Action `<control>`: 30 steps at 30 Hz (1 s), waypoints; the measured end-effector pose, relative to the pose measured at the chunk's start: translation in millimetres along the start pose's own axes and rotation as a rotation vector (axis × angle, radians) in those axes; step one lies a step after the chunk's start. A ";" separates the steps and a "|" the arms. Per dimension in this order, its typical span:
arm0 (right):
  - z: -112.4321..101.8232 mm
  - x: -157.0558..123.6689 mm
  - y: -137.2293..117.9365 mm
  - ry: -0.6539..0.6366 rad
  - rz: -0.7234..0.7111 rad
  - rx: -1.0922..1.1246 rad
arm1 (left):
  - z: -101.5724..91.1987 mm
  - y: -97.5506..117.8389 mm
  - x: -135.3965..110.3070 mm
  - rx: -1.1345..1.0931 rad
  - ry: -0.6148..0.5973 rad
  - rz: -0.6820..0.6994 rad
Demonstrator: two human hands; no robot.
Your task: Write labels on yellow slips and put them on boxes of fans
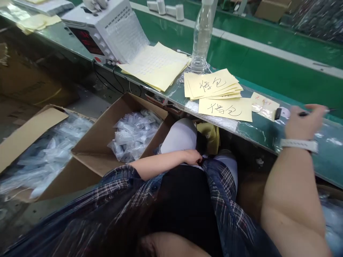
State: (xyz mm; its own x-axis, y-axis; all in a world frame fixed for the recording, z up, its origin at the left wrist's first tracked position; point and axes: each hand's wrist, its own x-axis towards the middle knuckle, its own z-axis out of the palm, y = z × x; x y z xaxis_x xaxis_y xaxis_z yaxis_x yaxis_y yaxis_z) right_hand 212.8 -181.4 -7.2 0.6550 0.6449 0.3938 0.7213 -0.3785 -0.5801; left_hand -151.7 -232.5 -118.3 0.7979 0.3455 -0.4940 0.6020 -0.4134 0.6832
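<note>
My right hand (304,123), with a white wristband, rests on the bench edge and is closed around a dark pen (316,112). Left of it lie yellow paper slips (226,109) with handwritten characters and a stack of more slips (211,85). My left hand (193,157) lies in my lap with its fingers curled, pressed against my clothing near a yellow cloth (210,134); whether it holds anything is not visible.
A clear plastic bottle (201,35) stands behind the slips. A white meter box (107,32) with a red display sits at the bench's left, yellow sheets (158,66) beside it. Two open cardboard boxes (107,117) of clear plastic-bagged parts stand on the floor. A green conveyor (268,67) runs behind.
</note>
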 end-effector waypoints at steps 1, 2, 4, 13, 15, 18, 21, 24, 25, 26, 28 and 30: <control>9.5 12.5 -3.6 -0.111 0.015 -0.074 | 3.7 -4.4 2.7 0.001 -0.018 -0.006; 15.7 18.8 -9.0 -0.173 0.025 -0.106 | 6.1 -7.0 2.7 -0.010 -0.005 0.004; 15.9 12.9 -22.1 -0.232 -0.006 -0.098 | 6.2 -6.5 -6.0 -0.046 0.062 -0.012; -29.2 -135.5 -79.8 -0.032 -0.254 0.515 | -118.3 68.8 -87.9 0.075 0.732 0.372; -15.8 -134.6 -81.2 -0.047 -0.187 0.452 | -176.4 74.8 -73.8 0.221 0.955 0.303; 7.9 -118.8 -70.0 -0.161 -0.175 0.365 | -243.8 64.0 -36.5 0.485 1.025 -0.162; 18.5 -113.7 -57.5 -0.241 -0.335 0.317 | -264.5 45.8 -9.0 0.686 0.862 -0.431; 10.5 -117.8 -48.8 -0.281 -0.564 0.212 | -256.8 35.7 -1.2 0.709 0.739 -0.482; 4.6 -118.0 -45.6 -0.285 -0.615 0.183 | -254.5 35.5 -1.5 0.689 0.715 -0.500; -2.4 -117.0 -41.5 -0.288 -0.643 0.157 | -253.9 36.6 -2.2 0.665 0.691 -0.516; -17.4 -112.4 -30.1 -0.293 -0.631 0.112 | -258.4 42.2 -2.9 0.613 0.628 -0.539; -31.3 -107.8 -15.3 -0.309 -0.580 0.065 | -268.1 50.1 -1.2 0.553 0.539 -0.562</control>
State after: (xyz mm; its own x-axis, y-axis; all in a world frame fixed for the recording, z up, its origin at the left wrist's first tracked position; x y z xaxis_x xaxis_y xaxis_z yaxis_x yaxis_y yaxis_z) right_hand 138.2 -266.0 -18.4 0.0627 0.8965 0.4385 0.9163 0.1224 -0.3813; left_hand -131.0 -27.8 60.7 0.3483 0.8994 -0.2640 0.9328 -0.3605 0.0026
